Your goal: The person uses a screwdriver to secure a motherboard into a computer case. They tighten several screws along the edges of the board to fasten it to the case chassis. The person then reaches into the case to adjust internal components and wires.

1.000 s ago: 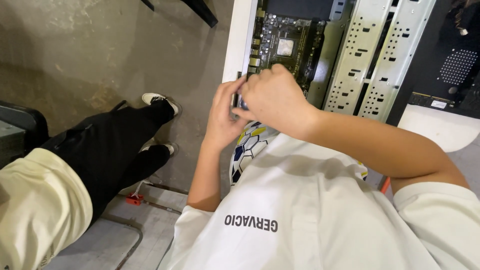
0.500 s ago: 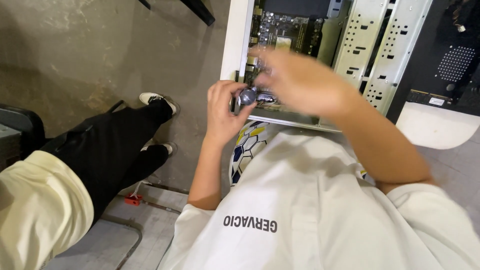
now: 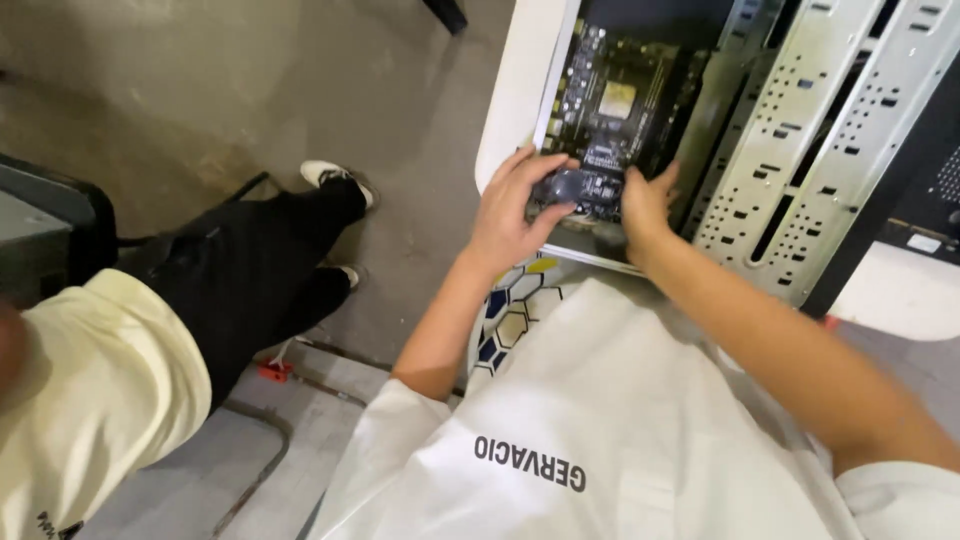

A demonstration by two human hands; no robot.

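An open white computer case [image 3: 520,90] lies in front of me with a dark motherboard [image 3: 625,90] inside. Both my hands hold a small dark expansion card [image 3: 582,188] at the case's near edge. My left hand [image 3: 512,215] grips the card's left end with thumb and fingers. My right hand [image 3: 648,205] clasps its right end. The card sits low over the board; whether it is seated in a slot is hidden by my fingers.
A perforated silver drive cage [image 3: 800,150] fills the case's right side. A person in a cream shirt [image 3: 90,400] and black trousers [image 3: 240,280] sits at my left, white shoes [image 3: 335,175] on the concrete floor. A small red object [image 3: 275,370] lies near a cable.
My right hand has drawn back from covering my left hand to the card's right end. The card is now uncovered and held between both hands, lower at the case's near edge.
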